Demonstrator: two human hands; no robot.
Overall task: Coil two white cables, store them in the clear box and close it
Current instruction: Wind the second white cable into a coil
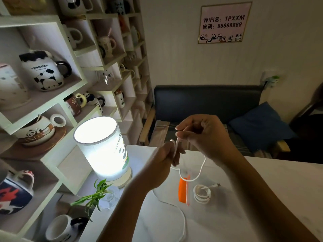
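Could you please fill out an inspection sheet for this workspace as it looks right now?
Surface: white table, dimly lit.
Job's things: coiled white cable lying on the table; clear box with orange parts beside it, whether open or closed cannot be told.
Clutter: lit lamp; small plant in a glass vase.
Grippers: left hand and right hand raised, both pinching the loose white cable.
Cables: loose cable droops from the hands and trails over the table.
Surroundings: shelf of panda mugs; dark bench; blue cushion; WiFi sign.

Lit lamp (pixel 103 147) beside mug shelf (pixel 52 95); wifi sign (pixel 224 22) above sofa (pixel 208 102).
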